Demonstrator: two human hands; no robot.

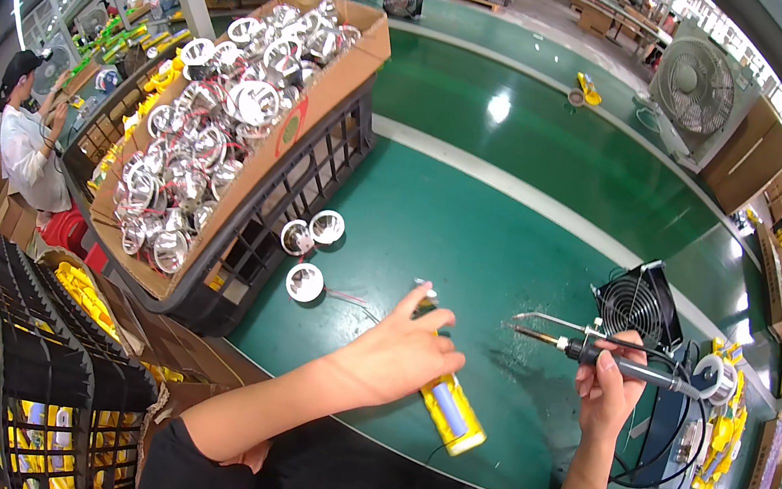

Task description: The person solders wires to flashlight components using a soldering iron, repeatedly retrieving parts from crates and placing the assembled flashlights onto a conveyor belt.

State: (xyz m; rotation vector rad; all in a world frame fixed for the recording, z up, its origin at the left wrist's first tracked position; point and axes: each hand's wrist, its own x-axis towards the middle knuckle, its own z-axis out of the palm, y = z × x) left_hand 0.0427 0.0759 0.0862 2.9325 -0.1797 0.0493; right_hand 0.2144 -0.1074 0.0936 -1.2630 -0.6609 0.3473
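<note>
My left hand (395, 354) is closed around the upper part of a yellow flashlight body (456, 418), which lies slanted on the green bench with a blue cylindrical cell showing in its open side. The hand hides much of its upper end. At my right, my right hand (608, 386) grips a soldering iron (630, 367). A thin metal feed tube (552, 320) runs above the iron's tip, which points left, held apart from the flashlight body. Left of my left hand, three round silver reflectors (304, 282) lie on the bench; the nearest has thin wires.
A cardboard box (340, 75) full of silver reflectors sits in a black crate (304, 186) on the left. To the right stand a small black fan (640, 304), a solder spool (715, 379) and cables. Black crates (37, 344) with yellow parts stand lower left. A person (28, 135) works far left.
</note>
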